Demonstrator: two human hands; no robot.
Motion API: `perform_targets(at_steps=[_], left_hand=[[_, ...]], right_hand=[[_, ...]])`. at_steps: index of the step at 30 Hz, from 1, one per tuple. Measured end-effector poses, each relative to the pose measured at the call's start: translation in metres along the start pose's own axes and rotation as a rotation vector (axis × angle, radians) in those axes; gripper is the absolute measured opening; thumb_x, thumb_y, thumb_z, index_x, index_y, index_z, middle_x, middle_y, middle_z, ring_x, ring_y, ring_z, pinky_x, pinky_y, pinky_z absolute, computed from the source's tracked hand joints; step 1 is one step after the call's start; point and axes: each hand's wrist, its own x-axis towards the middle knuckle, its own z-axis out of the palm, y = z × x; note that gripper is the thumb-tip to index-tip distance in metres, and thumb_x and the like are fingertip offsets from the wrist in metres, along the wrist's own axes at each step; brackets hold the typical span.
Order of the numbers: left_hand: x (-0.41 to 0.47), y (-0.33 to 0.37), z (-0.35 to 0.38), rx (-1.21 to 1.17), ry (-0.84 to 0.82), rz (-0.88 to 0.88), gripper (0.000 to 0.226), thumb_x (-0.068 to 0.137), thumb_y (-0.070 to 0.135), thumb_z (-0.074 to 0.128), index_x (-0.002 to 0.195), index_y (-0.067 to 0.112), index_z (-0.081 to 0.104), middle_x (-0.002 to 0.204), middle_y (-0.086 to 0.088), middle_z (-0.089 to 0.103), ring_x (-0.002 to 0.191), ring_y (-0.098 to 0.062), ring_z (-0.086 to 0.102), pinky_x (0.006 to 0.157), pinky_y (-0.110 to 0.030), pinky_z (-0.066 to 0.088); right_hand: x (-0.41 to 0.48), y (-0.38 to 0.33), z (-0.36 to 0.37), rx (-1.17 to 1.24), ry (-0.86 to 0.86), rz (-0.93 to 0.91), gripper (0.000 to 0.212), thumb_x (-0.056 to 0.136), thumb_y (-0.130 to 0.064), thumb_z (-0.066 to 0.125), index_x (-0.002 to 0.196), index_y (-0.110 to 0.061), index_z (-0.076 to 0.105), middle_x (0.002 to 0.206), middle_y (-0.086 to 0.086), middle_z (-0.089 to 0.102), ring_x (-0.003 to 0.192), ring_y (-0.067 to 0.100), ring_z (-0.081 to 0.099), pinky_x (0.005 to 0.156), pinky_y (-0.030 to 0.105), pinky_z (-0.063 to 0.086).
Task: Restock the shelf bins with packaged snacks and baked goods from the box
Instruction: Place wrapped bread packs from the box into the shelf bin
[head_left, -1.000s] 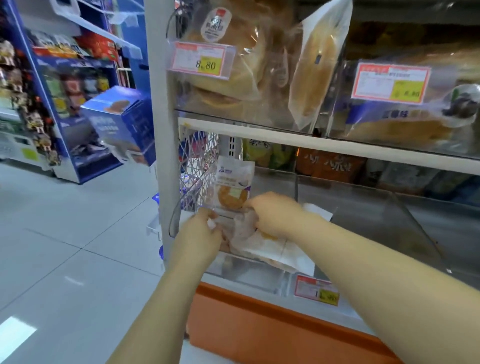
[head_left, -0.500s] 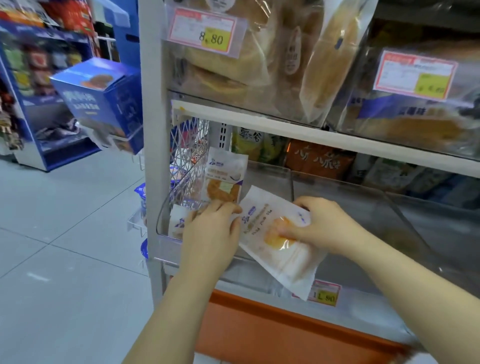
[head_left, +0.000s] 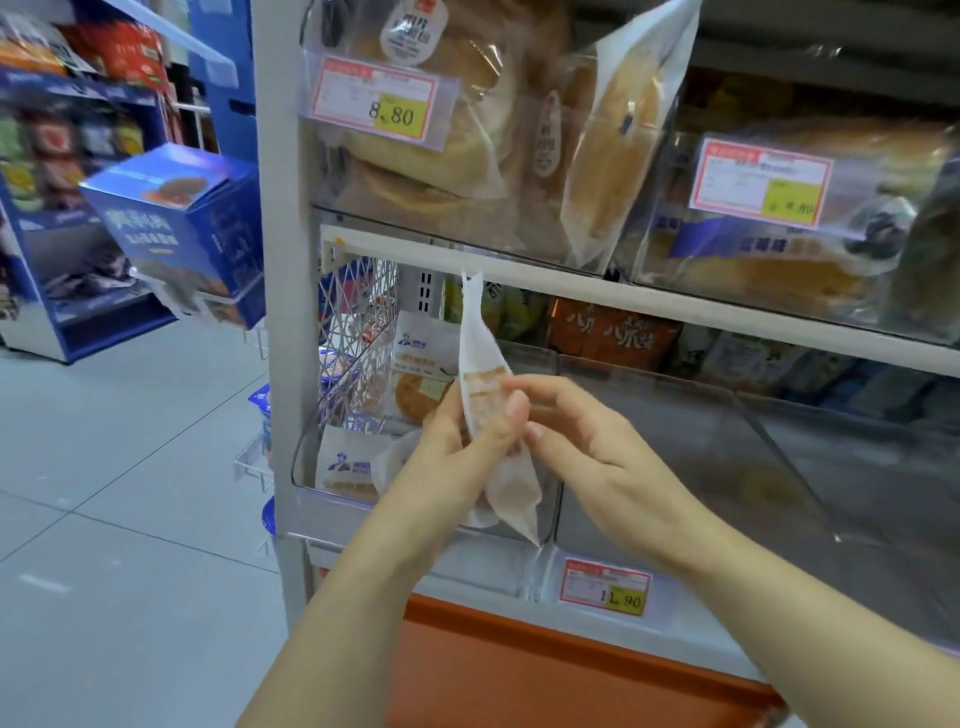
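Shop shelf, bin (head_left: 332, 493) at 9 o'clock of the hands. Left hand (head_left: 457, 447) and right hand (head_left: 597, 457) both pinch the upright packet (head_left: 480, 353) mid-length. It looks light, soft and crushable, so better held by its sealed edges.

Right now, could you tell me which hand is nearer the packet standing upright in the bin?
Left. The left hand sits just below and right of the upright packet; the right hand is farther right, beyond the held packet.
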Motion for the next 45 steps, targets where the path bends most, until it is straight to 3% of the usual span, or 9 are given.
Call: perform_targets(at_steps=[4,9,12,17,24,29,34,38,45], left_hand=[[0.002,-0.006,-0.003,0.100,0.016,0.028,0.071,0.065,0.049,0.081,0.128,0.029,0.052,0.118,-0.007,0.065,0.110,-0.024,0.063,0.093,-0.050,0.052],[0.002,-0.010,-0.019,0.014,0.085,-0.033,0.044,0.080,-0.003,0.069,0.116,0.019,0.055,0.099,-0.004,0.072,0.091,-0.016,0.070,0.073,-0.027,0.057],[-0.001,-0.006,-0.035,0.106,0.086,-0.055,0.044,0.084,-0.005,0.062,0.117,0.023,0.053,0.091,0.007,0.073,0.085,-0.011,0.070,0.072,-0.024,0.053],[-0.005,0.005,-0.045,0.074,0.048,-0.042,0.042,0.090,-0.002,0.056,0.117,0.030,0.057,0.100,0.008,0.073,0.089,-0.011,0.070,0.066,-0.021,0.054],[0.003,-0.005,-0.072,0.582,0.601,0.232,0.037,0.091,0.007,0.056,0.122,0.028,0.059,0.107,0.016,0.063,0.098,0.001,0.058,0.087,-0.022,0.045],[0.003,-0.021,-0.089,0.924,0.547,0.125,0.038,0.088,0.011,0.056,0.124,0.022,0.060,0.123,0.004,0.061,0.112,-0.021,0.056,0.084,-0.029,0.041],[0.005,-0.025,-0.100,0.945,0.593,0.090,0.035,0.091,0.017,0.057,0.125,0.023,0.060,0.122,0.006,0.063,0.110,-0.021,0.058,0.092,-0.035,0.044],[0.008,-0.027,-0.106,0.947,0.586,0.080,0.028,0.092,0.017,0.055,0.117,0.023,0.065,0.118,0.007,0.065,0.104,-0.020,0.060,0.086,-0.033,0.047],[0.009,-0.024,-0.110,1.032,0.511,0.048,0.023,0.093,0.023,0.053,0.111,0.028,0.066,0.114,0.011,0.066,0.104,-0.015,0.059,0.093,-0.037,0.045]], right_hand=[[0.001,0.003,-0.005,0.242,0.011,0.101,0.038,0.100,0.003,0.033,0.125,-0.021,0.050,0.125,-0.003,0.062,0.115,0.008,0.059,0.088,0.028,0.053],[0.015,0.006,-0.019,-0.052,0.151,0.134,0.045,0.091,-0.002,0.055,0.126,-0.029,0.045,0.126,-0.014,0.055,0.111,0.000,0.057,0.092,0.028,0.053],[0.028,0.006,-0.027,-0.046,0.110,0.221,0.070,0.079,-0.014,0.074,0.128,-0.041,0.033,0.118,-0.026,0.051,0.106,-0.009,0.053,0.083,0.009,0.049],[0.039,0.006,-0.026,0.342,-0.117,0.354,0.052,0.074,-0.003,0.070,0.119,-0.024,0.056,0.113,-0.003,0.070,0.103,0.014,0.067,0.083,0.030,0.057],[0.051,0.015,0.008,-0.003,0.313,-0.037,0.049,0.076,-0.002,0.075,0.104,-0.038,0.057,0.096,-0.026,0.064,0.093,-0.015,0.060,0.072,0.006,0.049],[0.083,0.031,0.034,-0.335,0.219,-0.347,0.040,0.082,-0.021,0.071,0.119,-0.010,0.062,0.118,0.003,0.064,0.112,0.012,0.060,0.095,0.030,0.050],[0.134,0.064,0.050,-0.599,0.343,-0.100,0.035,0.085,-0.028,0.069,0.119,-0.021,0.061,0.114,0.002,0.056,0.106,0.017,0.051,0.086,0.031,0.044],[0.175,0.092,0.066,-0.408,0.461,-0.021,0.032,0.081,-0.016,0.071,0.111,-0.014,0.061,0.112,0.007,0.064,0.105,0.022,0.057,0.081,0.033,0.048],[0.189,0.161,0.070,-0.136,0.247,0.519,0.043,0.079,-0.019,0.075,0.119,-0.013,0.060,0.120,0.006,0.064,0.106,0.026,0.062,0.093,0.041,0.051]])
